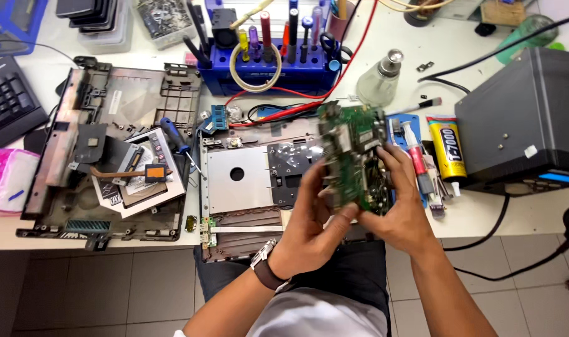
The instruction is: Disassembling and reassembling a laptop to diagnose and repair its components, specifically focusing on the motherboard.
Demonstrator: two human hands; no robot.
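Note:
A green laptop circuit board [350, 146] is held upright and tilted above the desk, blurred by motion. My left hand [312, 215], with a dark watch on its wrist, grips the board's lower left edge. Gripping the board's right side is my right hand [400, 200]. Under the board lies an opened laptop chassis [247, 187] with a silver metal plate and a dark foil patch.
A dark laptop bottom cover [78, 156] with a drive and copper heat pipe lies at left, a blue-handled screwdriver [175, 137] beside it. A blue tool rack [272, 59], glass bottle [379, 78], yellow glue tube [447, 146] and black box [522, 122] surround the work.

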